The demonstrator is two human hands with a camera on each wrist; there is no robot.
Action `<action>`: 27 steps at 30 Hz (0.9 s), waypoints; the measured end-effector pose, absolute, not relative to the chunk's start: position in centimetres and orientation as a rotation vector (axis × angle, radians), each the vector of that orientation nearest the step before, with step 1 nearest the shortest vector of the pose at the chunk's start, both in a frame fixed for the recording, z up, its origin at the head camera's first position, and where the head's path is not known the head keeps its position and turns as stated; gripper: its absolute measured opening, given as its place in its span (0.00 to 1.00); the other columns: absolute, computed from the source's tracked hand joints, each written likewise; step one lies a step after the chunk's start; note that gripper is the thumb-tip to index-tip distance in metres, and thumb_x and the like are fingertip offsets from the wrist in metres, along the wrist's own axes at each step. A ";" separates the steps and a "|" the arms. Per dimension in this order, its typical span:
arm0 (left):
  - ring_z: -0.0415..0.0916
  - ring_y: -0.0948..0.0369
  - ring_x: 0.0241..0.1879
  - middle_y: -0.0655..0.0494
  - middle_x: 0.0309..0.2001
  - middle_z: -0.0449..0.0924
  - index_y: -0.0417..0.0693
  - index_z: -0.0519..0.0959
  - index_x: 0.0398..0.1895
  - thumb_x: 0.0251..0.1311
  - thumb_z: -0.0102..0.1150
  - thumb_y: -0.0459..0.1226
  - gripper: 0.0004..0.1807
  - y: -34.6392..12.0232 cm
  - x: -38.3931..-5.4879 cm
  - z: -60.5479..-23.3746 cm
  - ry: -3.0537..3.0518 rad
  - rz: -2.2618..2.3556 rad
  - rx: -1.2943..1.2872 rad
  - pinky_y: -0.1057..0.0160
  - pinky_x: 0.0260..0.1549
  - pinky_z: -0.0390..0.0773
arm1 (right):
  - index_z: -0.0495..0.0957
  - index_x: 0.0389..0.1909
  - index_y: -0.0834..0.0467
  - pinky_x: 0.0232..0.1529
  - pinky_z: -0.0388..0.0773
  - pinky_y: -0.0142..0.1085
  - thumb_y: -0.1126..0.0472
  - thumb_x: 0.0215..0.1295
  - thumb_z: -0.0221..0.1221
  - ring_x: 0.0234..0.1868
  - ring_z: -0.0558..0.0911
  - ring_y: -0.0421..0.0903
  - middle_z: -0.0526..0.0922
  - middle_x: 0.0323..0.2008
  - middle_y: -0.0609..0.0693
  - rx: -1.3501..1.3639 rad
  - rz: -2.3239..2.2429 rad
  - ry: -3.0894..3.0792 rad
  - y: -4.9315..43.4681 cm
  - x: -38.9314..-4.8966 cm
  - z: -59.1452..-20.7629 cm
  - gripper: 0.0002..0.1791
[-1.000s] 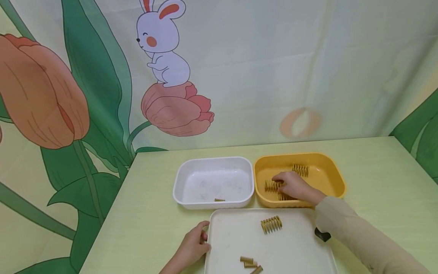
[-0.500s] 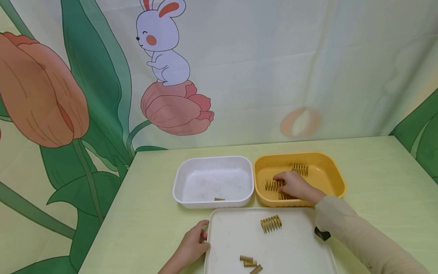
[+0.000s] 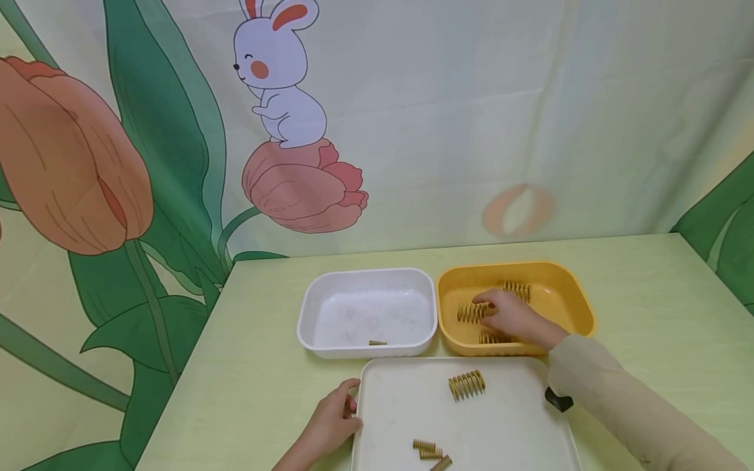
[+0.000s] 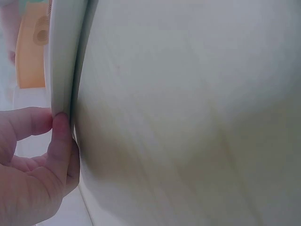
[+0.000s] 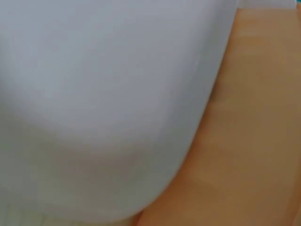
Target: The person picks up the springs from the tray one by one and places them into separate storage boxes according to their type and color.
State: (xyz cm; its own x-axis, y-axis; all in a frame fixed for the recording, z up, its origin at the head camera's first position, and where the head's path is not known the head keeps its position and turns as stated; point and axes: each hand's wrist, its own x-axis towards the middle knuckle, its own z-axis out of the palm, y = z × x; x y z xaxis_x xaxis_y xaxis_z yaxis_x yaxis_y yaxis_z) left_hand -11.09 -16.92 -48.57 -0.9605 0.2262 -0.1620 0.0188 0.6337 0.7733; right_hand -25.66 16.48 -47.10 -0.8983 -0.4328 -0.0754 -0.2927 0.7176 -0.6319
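In the head view my right hand (image 3: 514, 315) is inside the yellow bin (image 3: 565, 307), pinching a brass-coloured coil spring (image 3: 469, 313) between thumb and fingers. Part of that spring is hidden by the fingertips. Two more large springs lie in the bin, one near the back wall (image 3: 518, 291) and one partly under the hand (image 3: 491, 337). My left hand (image 3: 330, 420) grips the left edge of the white tray (image 3: 400, 392); the left wrist view shows its thumb and fingers (image 4: 59, 146) on the tray rim (image 4: 63, 56). The right wrist view shows no hand.
One large spring (image 3: 467, 385) lies on the tray, with several small springs (image 3: 428, 450) nearer the front. A white bin (image 3: 365, 314) with a small spring (image 3: 378, 343) touches the yellow bin's left side. Both bins stand just behind the tray.
My right hand has risen slightly and shifted a little to the right, and the pinched spring has come up with it. The left hand stays on the tray edge.
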 end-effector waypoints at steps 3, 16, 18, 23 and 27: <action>0.62 0.68 0.22 0.53 0.28 0.67 0.33 0.63 0.55 0.37 0.53 0.24 0.33 -16.9 -11.1 -48.6 2.619 1.231 0.203 0.73 0.20 0.65 | 0.71 0.50 0.65 0.49 0.70 0.50 0.68 0.52 0.56 0.50 0.73 0.59 0.73 0.51 0.61 -0.575 -0.942 2.723 16.8 -25.6 -46.9 0.21; 0.61 0.68 0.22 0.53 0.28 0.67 0.33 0.63 0.55 0.37 0.53 0.24 0.33 -16.9 -11.0 -48.6 2.624 1.229 0.205 0.72 0.20 0.64 | 0.74 0.46 0.65 0.49 0.69 0.51 0.69 0.54 0.54 0.49 0.73 0.59 0.77 0.46 0.60 -0.665 -0.923 2.812 16.9 -24.7 -46.2 0.16; 0.61 0.68 0.22 0.53 0.28 0.67 0.33 0.63 0.55 0.37 0.53 0.24 0.33 -16.9 -11.1 -48.6 2.627 1.220 0.202 0.73 0.20 0.64 | 0.75 0.45 0.65 0.49 0.69 0.51 0.69 0.54 0.54 0.49 0.74 0.58 0.77 0.46 0.59 -0.702 -0.911 2.833 16.8 -24.4 -46.0 0.16; 0.61 0.68 0.22 0.53 0.28 0.67 0.33 0.63 0.55 0.37 0.52 0.24 0.33 -17.0 -11.2 -48.7 2.633 1.205 0.196 0.73 0.20 0.65 | 0.75 0.45 0.65 0.52 0.67 0.51 0.68 0.53 0.55 0.51 0.73 0.57 0.77 0.46 0.58 -0.780 -0.919 2.843 16.4 -23.7 -45.4 0.16; 0.61 0.68 0.22 0.53 0.28 0.67 0.33 0.63 0.55 0.37 0.52 0.24 0.33 -16.9 -11.1 -48.6 2.636 1.202 0.199 0.73 0.20 0.64 | 0.75 0.45 0.64 0.52 0.67 0.50 0.67 0.53 0.56 0.50 0.73 0.55 0.77 0.46 0.57 -0.803 -0.916 2.835 16.1 -23.2 -44.9 0.16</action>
